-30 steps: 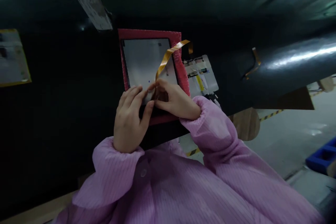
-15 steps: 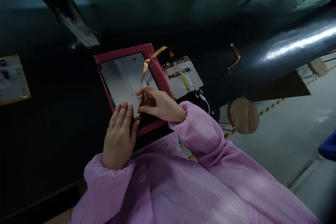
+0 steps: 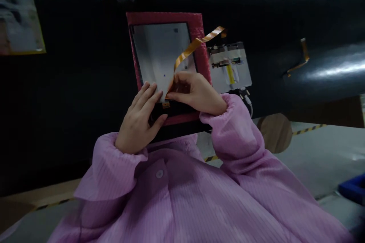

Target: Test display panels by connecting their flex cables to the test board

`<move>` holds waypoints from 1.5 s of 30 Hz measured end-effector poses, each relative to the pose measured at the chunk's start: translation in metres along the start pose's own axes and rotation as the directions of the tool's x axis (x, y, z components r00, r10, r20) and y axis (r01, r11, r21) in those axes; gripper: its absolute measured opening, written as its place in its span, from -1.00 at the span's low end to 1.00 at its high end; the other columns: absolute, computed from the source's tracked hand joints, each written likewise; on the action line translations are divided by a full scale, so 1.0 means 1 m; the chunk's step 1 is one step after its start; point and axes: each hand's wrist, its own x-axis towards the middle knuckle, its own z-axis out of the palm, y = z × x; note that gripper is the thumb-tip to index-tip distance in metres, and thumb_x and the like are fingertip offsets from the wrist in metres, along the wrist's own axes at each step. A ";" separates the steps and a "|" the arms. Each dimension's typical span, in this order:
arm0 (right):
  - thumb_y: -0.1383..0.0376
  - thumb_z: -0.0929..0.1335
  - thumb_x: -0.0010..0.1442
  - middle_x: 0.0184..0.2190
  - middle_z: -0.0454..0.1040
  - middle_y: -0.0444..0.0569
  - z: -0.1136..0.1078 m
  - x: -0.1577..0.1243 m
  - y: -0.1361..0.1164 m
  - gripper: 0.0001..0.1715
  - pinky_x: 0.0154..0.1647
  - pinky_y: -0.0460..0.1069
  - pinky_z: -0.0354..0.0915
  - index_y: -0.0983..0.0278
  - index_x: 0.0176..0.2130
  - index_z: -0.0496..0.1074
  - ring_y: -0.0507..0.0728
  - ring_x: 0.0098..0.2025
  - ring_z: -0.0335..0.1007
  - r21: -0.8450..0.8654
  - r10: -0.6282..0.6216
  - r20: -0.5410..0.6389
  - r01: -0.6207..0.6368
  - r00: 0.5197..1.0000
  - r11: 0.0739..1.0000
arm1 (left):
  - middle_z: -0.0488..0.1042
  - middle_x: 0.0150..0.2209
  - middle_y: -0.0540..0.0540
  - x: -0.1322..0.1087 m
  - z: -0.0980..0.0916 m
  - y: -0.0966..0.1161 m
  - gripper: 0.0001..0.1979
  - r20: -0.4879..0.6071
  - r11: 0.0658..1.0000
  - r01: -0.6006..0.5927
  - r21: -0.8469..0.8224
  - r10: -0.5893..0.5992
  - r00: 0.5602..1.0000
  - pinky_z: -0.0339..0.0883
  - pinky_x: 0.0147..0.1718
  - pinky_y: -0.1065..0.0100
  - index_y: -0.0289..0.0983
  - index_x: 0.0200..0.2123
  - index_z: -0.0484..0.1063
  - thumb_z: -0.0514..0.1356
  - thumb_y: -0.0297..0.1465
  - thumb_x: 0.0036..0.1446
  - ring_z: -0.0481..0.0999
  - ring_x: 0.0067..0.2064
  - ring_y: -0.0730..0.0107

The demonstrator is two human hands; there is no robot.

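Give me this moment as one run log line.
left hand: flat on panel | right hand: pinching ribbon near its lower end | ribbon: arcs up over red frame | board: right of frame

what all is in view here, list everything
panel: one, grey, on the pad
pad: one, red, on the table
ribbon: one, orange, arching from the right hand toward the board
board: one, pale grey, right of the pad
second ribbon: one, orange, far right on the table
sheet: one, yellow-edged, far left
table: one, black, under everything
disc: one, brown, below the table's edge
bin: one, blue, floor at right
sleeves: two, pink, bottom
left hand: one, fingers flat on the panel
right hand: one, pinching the ribbon's lower end
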 end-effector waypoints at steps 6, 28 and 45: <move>0.39 0.46 0.12 -0.35 0.46 -0.12 -0.005 0.003 0.001 -0.82 -0.23 -0.03 0.39 0.27 -0.26 0.39 0.05 -0.31 0.41 -0.017 0.001 0.040 0.000 0.999 1.000 | 0.22 0.34 -0.31 0.001 0.003 0.001 -0.49 -0.014 0.999 -0.039 0.020 0.039 0.999 0.10 0.36 -0.04 -0.32 0.26 0.23 0.18 -0.32 0.29 0.09 0.43 0.04; 0.42 0.45 0.11 -0.33 0.48 -0.16 -0.004 0.004 0.020 -0.62 -0.32 -0.09 0.35 0.27 -0.11 0.26 0.01 -0.32 0.46 0.024 -0.075 -0.048 0.076 0.996 0.997 | 0.32 0.22 -0.20 0.022 -0.014 0.025 -0.45 -0.014 0.576 0.494 -0.651 -0.660 0.751 0.41 0.11 0.09 -0.17 0.18 0.24 0.23 -0.45 0.11 0.41 0.19 0.12; 0.26 0.46 0.13 -0.36 0.52 -0.08 -0.016 -0.001 0.010 -0.75 -0.47 -0.16 0.30 0.34 -0.25 0.38 -0.06 -0.44 0.39 0.488 -0.056 -0.080 0.088 0.995 0.868 | 0.48 0.12 -0.03 0.046 -0.017 0.033 -0.13 0.206 0.164 0.318 -0.934 -0.482 0.852 0.44 0.07 0.21 -0.03 0.26 0.18 0.39 -0.47 -0.14 0.52 0.09 0.24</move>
